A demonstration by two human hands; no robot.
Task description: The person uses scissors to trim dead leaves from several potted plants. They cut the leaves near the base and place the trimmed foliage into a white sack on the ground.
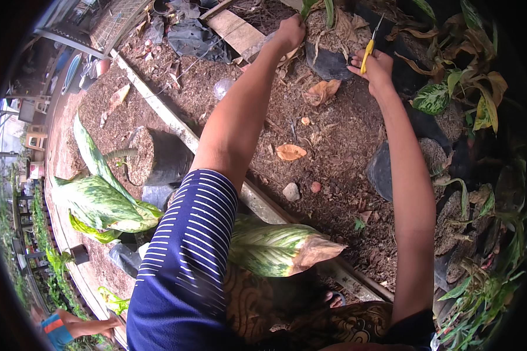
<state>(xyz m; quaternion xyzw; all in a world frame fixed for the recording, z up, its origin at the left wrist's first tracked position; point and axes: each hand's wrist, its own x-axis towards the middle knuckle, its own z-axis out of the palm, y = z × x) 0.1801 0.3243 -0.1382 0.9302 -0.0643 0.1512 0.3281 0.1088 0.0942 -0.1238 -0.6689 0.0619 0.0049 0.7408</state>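
Observation:
My right hand (374,66) holds small scissors with yellow handles (367,56), their metal blades pointing up and away. My left hand (291,31) reaches to the top of the view with its fingers curled beside a green plant stem (307,8); whether it grips the stem or a leaf cannot be made out. Between my hands stands a black plastic grow bag (327,63) filled with fibrous soil, with dry, withered leaves (340,33) hanging over its top. A curled brown leaf (323,91) lies on the ground below the bag.
More black grow bags (380,171) with partly withered plants line the right. A long wooden beam (158,105) crosses the ground diagonally. Left of it stand a potted plant (156,153) and large variegated leaves (105,202). Another person's leg (90,327) shows at lower left.

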